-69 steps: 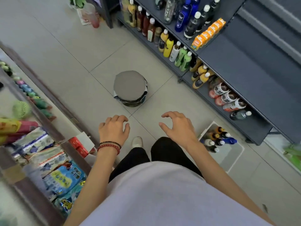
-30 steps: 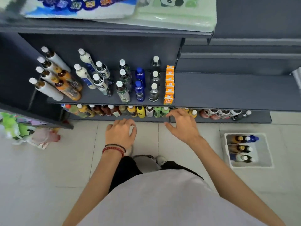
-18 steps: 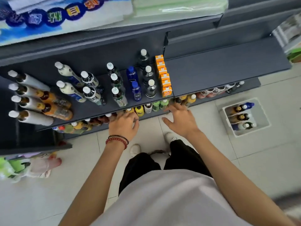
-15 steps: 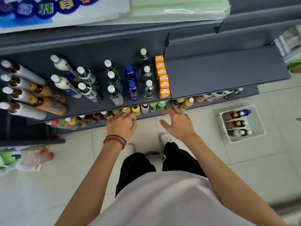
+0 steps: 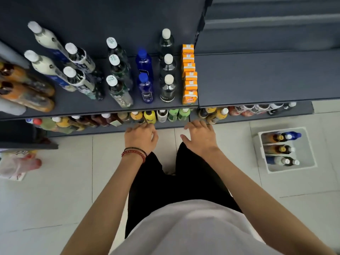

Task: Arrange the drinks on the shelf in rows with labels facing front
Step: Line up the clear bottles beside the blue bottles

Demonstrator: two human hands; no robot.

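Well to the left of the left grip (image 5: 140, 138), on the lower shelf (image 5: 171, 125), brown and red bottles (image 5: 95, 120) stand packed in a line under the upper shelf (image 5: 257, 80). Only their caps and shoulders show, so I cannot tell whether their labels face out. The left grip is released, fingers loosely bent and holding nothing, its tips just short of the yellow bottle (image 5: 150, 116) right ahead of it. I judge it is reaching in to turn or straighten that one. The right grip (image 5: 200, 138) is likewise empty, fingers spread, at the shelf's edge. Just beyond it and to its right, the yellow-orange bottles (image 5: 214, 115) look tipped out of line, which is probably why it is there. Well to its right, on the floor, a white crate (image 5: 307, 142) holds more bottles, presumably waiting to be shelved.
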